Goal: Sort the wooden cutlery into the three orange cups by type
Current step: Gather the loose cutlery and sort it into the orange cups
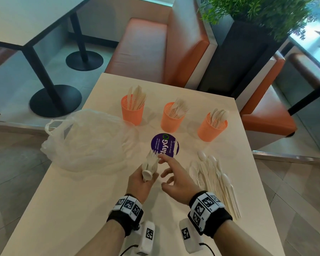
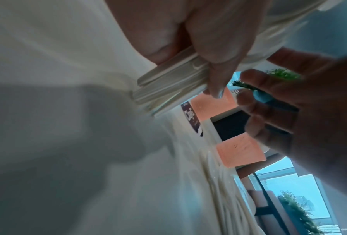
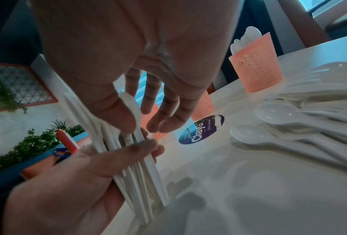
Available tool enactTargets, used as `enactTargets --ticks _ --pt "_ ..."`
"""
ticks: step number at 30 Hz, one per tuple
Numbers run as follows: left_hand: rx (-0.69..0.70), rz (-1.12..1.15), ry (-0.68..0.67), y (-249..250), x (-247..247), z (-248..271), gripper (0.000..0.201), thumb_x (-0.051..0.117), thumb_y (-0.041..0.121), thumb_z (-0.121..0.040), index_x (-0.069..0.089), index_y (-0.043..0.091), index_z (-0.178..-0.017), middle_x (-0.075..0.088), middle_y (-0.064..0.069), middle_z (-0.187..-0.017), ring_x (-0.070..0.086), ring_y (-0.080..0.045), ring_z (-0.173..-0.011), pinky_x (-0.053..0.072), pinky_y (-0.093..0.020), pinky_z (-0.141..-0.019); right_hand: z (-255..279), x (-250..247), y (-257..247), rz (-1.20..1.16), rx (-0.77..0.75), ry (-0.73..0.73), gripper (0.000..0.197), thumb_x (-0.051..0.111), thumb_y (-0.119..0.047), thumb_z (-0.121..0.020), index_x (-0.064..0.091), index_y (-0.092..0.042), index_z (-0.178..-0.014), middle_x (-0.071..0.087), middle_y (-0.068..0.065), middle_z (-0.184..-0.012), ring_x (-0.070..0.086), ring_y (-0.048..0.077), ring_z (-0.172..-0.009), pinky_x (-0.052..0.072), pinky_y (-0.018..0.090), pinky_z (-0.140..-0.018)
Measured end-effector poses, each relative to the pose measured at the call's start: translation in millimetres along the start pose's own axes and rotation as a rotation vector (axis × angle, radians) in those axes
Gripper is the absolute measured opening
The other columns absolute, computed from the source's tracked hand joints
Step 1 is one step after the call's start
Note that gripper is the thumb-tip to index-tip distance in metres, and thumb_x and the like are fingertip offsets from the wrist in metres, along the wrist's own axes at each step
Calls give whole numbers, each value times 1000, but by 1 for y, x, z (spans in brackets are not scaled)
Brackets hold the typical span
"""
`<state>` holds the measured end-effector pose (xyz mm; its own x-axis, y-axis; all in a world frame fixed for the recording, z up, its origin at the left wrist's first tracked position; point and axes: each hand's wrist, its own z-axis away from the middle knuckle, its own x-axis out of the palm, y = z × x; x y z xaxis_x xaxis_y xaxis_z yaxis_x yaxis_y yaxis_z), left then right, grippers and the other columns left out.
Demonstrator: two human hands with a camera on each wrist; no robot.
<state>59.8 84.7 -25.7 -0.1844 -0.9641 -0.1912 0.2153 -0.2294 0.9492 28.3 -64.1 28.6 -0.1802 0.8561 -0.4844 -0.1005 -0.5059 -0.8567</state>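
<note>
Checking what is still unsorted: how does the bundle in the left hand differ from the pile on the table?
The bundle is gripped upright in the left hand, fork tines up; the pile lies flat, untouched, by the right hand, showing spoons. The pile looks larger. Both are pale, outside the cups.

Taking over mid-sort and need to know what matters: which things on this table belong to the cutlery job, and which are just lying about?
Part of the job:
- bundle of cutlery in the left hand
- right hand, open beside the bundle
- loose pile of spoons and forks
- left cup, middle cup, right cup

Just lying about:
- plastic bag
- round purple sticker
- planter
</note>
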Motion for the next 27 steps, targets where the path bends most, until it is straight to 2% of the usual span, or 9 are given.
enactTargets --ticks 3,9,11,13,16,18,21,24,27 --pt "-30 -51 -6 -7 5 0 15 70 14 -85 64 18 -98 66 11 -81 60 1 -73 42 -2 -58 0 -5 4 23 -13 -12 85 51 6 -75 33 -54 -131 50 -9 -126 58 10 -94 51 19 -71" --pt "-66 -83 -52 -8 6 -8 11 75 17 -81 68 14 -89 69 0 -77 62 -14 -70 43 -7 -57 -7 -27 -8 128 -45 90 74 45 10 -73 51 -26 -138 54 -6 -129 57 4 -96 43 11 -73" --pt "-47 -61 -55 -7 7 -7 12 75 13 -81 64 19 -83 64 4 -69 55 -8 -61 41 -7 -54 -7 -34 -21 109 -99 129 75 48 0 -72 47 -26 -142 53 -11 -132 55 1 -103 45 13 -81" --pt "-48 -39 -26 -7 9 -6 15 75 12 -81 62 20 -81 63 2 -69 52 -11 -60 40 -8 -53 -4 -34 -35 246 -147 83 77 49 -9 -72 41 -25 -147 49 -14 -140 45 -3 -122 32 10 -101" --pt "-52 -31 7 -7 10 -7 12 75 15 -80 65 14 -87 69 -9 -78 57 -19 -67 44 -16 -57 2 -21 -40 569 -144 -26 80 44 -16 -76 27 -28 -153 35 -13 -155 16 5 -148 10 26 -115" --pt "-54 -45 3 -7 10 -7 14 76 18 -80 63 15 -85 69 -7 -76 58 -17 -65 44 -15 -57 6 -10 -33 697 -145 -54 88 45 -12 -76 14 -31 -156 16 -16 -163 -4 10 -152 7 38 -117" --pt "-61 -37 -10 -5 9 -5 17 77 21 -80 60 21 -82 66 2 -71 57 -14 -63 43 -11 -54 9 -3 -26 757 -145 -97 97 45 -8 -73 3 -37 -156 -11 -24 -162 -16 13 -151 6 41 -116" --pt "-53 -29 8 0 6 -1 18 77 18 -80 61 21 -88 65 7 -73 59 -10 -66 43 -7 -56 3 -14 -32 572 -171 -16 80 39 -7 -77 31 -35 -151 15 -21 -161 9 9 -147 14 33 -113" --pt "-8 34 -33 9 2 7 19 76 12 -81 62 21 -91 64 13 -74 60 4 -64 42 -3 -58 -8 -37 -42 341 -280 134 50 42 1 -86 63 -19 -127 60 -14 -114 50 -11 -104 37 13 -92"
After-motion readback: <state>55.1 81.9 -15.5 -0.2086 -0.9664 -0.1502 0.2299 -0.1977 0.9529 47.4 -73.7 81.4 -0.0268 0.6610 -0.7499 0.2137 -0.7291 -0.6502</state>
